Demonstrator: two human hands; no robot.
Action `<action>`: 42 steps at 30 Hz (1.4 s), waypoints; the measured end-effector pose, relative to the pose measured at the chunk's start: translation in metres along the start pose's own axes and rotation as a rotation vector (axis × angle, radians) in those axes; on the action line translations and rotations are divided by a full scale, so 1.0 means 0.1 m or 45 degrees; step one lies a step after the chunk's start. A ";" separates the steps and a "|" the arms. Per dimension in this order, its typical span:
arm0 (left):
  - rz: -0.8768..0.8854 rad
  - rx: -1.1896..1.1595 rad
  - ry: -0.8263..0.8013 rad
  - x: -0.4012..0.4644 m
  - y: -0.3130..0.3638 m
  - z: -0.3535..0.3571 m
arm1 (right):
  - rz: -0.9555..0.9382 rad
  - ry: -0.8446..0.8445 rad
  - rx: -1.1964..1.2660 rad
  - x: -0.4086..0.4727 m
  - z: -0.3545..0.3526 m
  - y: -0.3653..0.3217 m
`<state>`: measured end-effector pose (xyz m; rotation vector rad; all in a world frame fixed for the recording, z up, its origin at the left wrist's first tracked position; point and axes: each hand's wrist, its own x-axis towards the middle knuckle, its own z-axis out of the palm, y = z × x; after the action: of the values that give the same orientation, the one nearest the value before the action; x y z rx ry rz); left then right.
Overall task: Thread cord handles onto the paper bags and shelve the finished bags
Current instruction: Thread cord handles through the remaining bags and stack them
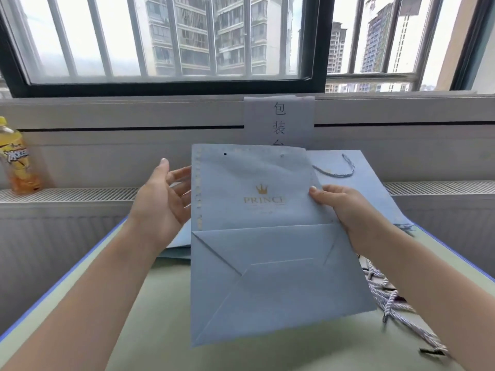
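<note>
A flat, folded light-blue paper bag (pixel 257 250) with a gold crown logo is held up above the table, its two handle holes near the top edge without cord. My right hand (pixel 348 212) grips the bag's right edge, thumb on the front. My left hand (pixel 163 199) is at the bag's left edge, fingers spread, touching it or just behind it. Another blue bag (pixel 356 183) with a cord handle threaded (pixel 337 170) lies behind on the table. A bundle of loose twisted cords (pixel 396 306) lies at the right.
The green table (pixel 160 330) has a blue edge. More flat blue bags (pixel 174 247) lie under the held one. A yellow drink bottle (pixel 16 159) stands on the radiator ledge at left. A paper sign (pixel 278 119) hangs below the barred window.
</note>
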<state>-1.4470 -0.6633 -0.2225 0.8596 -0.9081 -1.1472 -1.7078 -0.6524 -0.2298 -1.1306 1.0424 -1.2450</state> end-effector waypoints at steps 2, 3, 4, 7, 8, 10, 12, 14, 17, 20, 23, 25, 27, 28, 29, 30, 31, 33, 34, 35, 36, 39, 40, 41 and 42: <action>0.069 0.243 0.091 0.00 -0.01 -0.01 | -0.001 -0.034 -0.113 -0.01 0.00 0.00; 0.108 0.400 0.130 0.04 -0.06 -0.03 | -0.021 -0.057 -0.176 -0.01 0.01 0.00; 0.126 0.547 0.151 0.03 -0.11 -0.03 | -0.042 -0.083 -0.245 -0.03 0.03 -0.01; 0.171 0.905 0.191 0.11 -0.26 -0.11 | -0.117 -0.097 -0.662 -0.01 0.04 0.01; 0.170 0.975 0.204 0.12 -0.27 -0.12 | -0.157 -0.077 -0.901 0.01 0.03 0.01; 0.181 1.039 0.213 0.17 -0.32 -0.17 | -0.211 -0.066 -1.342 0.05 -0.04 0.03; 0.186 1.096 0.236 0.19 -0.35 -0.19 | -0.144 -0.153 -1.644 0.05 -0.12 0.01; 0.192 1.131 0.241 0.20 -0.39 -0.20 | 0.008 -0.306 -1.870 0.00 -0.18 -0.02; 0.170 1.161 0.242 0.21 -0.44 -0.19 | 0.185 -0.477 -2.171 -0.05 -0.18 0.01; 0.177 1.192 0.227 0.19 -0.47 -0.16 | 0.146 -0.537 -2.269 -0.01 -0.17 0.11; 0.186 1.221 0.199 0.16 -0.49 -0.13 | 0.085 -0.505 -2.242 -0.01 -0.13 0.12; 0.179 1.247 0.192 0.12 -0.49 -0.12 | 0.019 -0.375 -2.229 0.00 -0.13 0.11; 0.157 1.260 0.207 0.09 -0.48 -0.11 | -0.087 -0.171 -2.056 0.03 -0.14 0.08; 0.147 1.279 0.219 0.09 -0.48 -0.10 | -0.170 -0.068 -1.884 0.05 -0.14 0.07; 0.136 1.306 0.230 0.07 -0.47 -0.08 | -0.276 0.033 -1.678 0.07 -0.14 0.06; 0.124 1.341 0.237 0.06 -0.47 -0.06 | -0.412 0.133 -1.471 0.07 -0.13 0.04; 0.119 1.389 0.239 0.04 -0.47 -0.03 | -0.567 0.221 -1.309 0.07 -0.12 0.03; 0.105 1.542 0.240 -0.03 -0.46 0.03 | -0.850 0.302 -1.073 0.05 -0.06 -0.01; 0.103 1.651 0.230 -0.06 -0.46 0.06 | -0.935 0.288 -0.939 0.03 -0.02 -0.02; 0.096 1.774 0.210 -0.09 -0.47 0.09 | -0.978 0.258 -0.799 0.00 0.02 -0.04; 0.086 1.907 0.180 -0.13 -0.47 0.13 | -0.989 0.223 -0.672 -0.02 0.05 -0.05; 0.298 2.205 0.075 -0.24 -0.53 0.22 | -0.922 0.086 -0.404 -0.08 0.15 -0.06; 0.477 2.135 -0.013 -0.27 -0.56 0.26 | -0.885 0.024 -0.340 -0.10 0.19 -0.05; 0.610 1.935 -0.156 -0.31 -0.57 0.30 | -0.846 -0.041 -0.285 -0.11 0.22 -0.03; 0.645 1.657 -0.331 -0.36 -0.56 0.36 | -0.802 -0.102 -0.233 -0.12 0.25 -0.01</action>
<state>-1.5061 -0.6421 -0.2650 1.3746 -2.0119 -0.0944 -1.6840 -0.6383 -0.2253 -1.7193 0.7698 -1.5916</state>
